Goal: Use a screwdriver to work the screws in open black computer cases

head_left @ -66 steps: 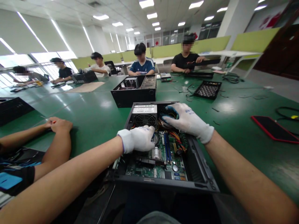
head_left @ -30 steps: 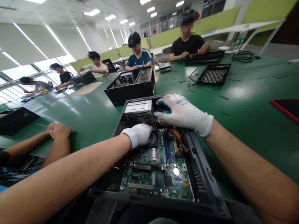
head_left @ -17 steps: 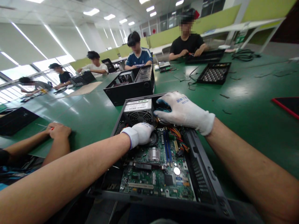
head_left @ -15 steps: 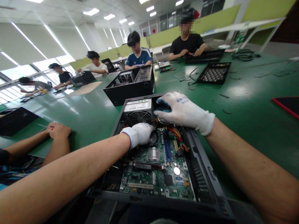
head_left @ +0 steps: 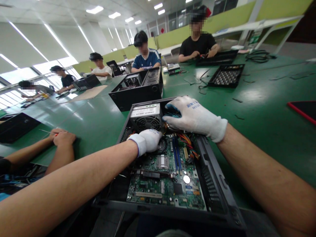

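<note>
An open black computer case [head_left: 217, 177] lies before me with a green motherboard [head_left: 170, 187] inside. My left hand [head_left: 149, 140], in a white glove, is closed at the cables just below the power supply [head_left: 147, 117]; its fingertips are hidden, so what it grips cannot be made out. My right hand [head_left: 191, 115], gloved too, reaches over the case's far right edge, thumb and fingers apart, beside dark cables right of the power supply. Orange and red wires [head_left: 187, 141] run along the board's upper right.
A second open case [head_left: 138, 89] stands just beyond mine. At left, a person's hands [head_left: 61, 136] hold a screwdriver near a black case [head_left: 18, 128]. A black tray [head_left: 225, 77], loose cables [head_left: 260, 56] and a red-edged mat [head_left: 303, 110] lie on the green table [head_left: 259, 131].
My hands have barely moved and keep the same places in the case. The far person in black has shifted their hands slightly.
</note>
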Demonstrator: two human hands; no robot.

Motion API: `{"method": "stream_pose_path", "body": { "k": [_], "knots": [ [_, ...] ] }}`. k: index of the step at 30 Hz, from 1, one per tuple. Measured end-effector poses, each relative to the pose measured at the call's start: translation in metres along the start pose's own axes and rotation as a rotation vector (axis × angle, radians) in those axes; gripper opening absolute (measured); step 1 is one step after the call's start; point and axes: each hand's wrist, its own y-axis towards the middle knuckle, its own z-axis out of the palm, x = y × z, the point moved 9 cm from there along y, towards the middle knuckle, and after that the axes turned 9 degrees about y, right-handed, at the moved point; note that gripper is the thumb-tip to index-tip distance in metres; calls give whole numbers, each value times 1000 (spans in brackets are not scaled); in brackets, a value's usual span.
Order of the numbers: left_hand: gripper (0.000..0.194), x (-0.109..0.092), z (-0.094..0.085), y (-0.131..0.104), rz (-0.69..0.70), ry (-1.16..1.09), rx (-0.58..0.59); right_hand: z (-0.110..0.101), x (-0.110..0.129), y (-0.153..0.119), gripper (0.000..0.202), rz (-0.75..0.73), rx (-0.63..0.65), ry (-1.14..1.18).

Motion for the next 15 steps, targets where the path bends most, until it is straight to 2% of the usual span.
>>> {"method": "stream_pose_path", "body": {
  "k": [15],
  "knots": [
    [34, -1, -1, -2, 4, 4, 4, 2, -3, 0, 54, -12, -4, 6]
  ]
}}
